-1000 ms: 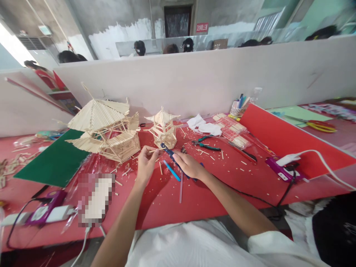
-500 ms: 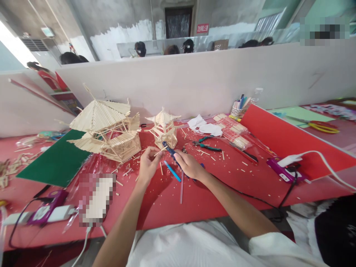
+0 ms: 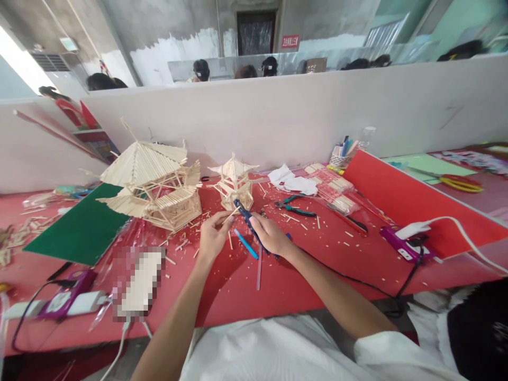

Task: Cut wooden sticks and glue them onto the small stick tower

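My right hand (image 3: 270, 233) is closed around a dark blue hot glue gun (image 3: 246, 216), its nozzle pointing away from me. Between the thumb and fingers of my left hand (image 3: 214, 233) is a thin wooden stick (image 3: 235, 211), its far end at the nozzle. Just behind both hands stands a small wooden-stick pavilion model (image 3: 235, 182); whether the stick touches it I cannot tell. A blue pen (image 3: 246, 244) and a translucent strip (image 3: 259, 272) lie below the glue gun. To the left, a larger stick pavilion (image 3: 159, 185) rests on the red table (image 3: 238, 304).
Pliers with green handles (image 3: 304, 211), white tissue (image 3: 291, 180) and a cutter knife (image 3: 351, 218) lie to the right. A black cord (image 3: 345, 271) runs toward a purple power strip (image 3: 405, 246). Stick scraps are scattered about. A green board (image 3: 79, 227) lies left; a pale partition (image 3: 278, 116) rises behind.
The glue gun's nozzle and the stick have shifted very slightly. Both hands keep their hold and otherwise look the same.
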`<action>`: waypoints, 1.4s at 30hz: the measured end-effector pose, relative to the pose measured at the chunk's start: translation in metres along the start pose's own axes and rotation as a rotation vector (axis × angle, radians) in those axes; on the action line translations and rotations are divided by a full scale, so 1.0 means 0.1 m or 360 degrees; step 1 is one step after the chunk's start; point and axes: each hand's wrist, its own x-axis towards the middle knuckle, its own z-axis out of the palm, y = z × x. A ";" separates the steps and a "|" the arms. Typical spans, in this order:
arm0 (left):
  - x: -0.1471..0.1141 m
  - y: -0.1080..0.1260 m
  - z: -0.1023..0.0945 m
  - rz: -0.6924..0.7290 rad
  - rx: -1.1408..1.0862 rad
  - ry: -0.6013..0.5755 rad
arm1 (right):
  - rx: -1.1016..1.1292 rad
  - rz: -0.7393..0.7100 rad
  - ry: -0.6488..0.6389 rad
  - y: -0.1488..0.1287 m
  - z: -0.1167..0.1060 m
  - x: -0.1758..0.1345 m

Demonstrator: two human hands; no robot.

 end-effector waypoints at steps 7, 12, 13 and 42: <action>0.00 -0.03 0.02 0.0007 0.0025 -0.0027 | -0.0091 -0.0029 0.0039 -0.03 0.00 0.00; -0.01 -0.06 0.01 0.0026 0.0076 0.0008 | -0.0129 -0.0020 0.0045 -0.03 0.01 0.00; -0.01 -0.06 0.01 0.0030 0.0089 0.0011 | -0.0134 -0.0025 0.0047 -0.03 0.01 0.00; -0.05 -0.11 0.03 0.0059 0.0021 0.0049 | -0.0138 -0.0241 0.0236 0.05 0.19 -0.03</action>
